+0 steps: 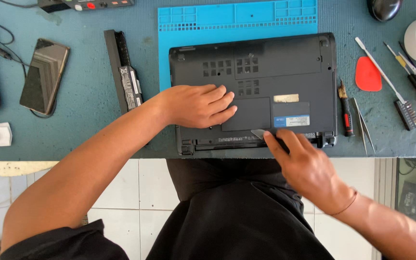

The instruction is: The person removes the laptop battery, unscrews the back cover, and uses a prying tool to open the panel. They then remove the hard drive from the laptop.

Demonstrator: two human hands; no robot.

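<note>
With the left hand (pixel 198 106) pressed flat and empty on the upturned black laptop (pixel 266 72) at the near table edge, the right hand (pixel 304 163) pinches a thin metal pry blade (pixel 258 134) against the near seam, where a slip could gouge the plastic.

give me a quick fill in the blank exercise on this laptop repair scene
1. The left hand lies flat on the upturned black ____.
2. The right hand presses a thin metal pry tool at the laptop edge nearest the ____.
3. The laptop rests partly on a ____ coloured work mat.
4. The removed battery lies to the ____ of the laptop in the picture.

Missing words: laptop; person; blue; left
</note>
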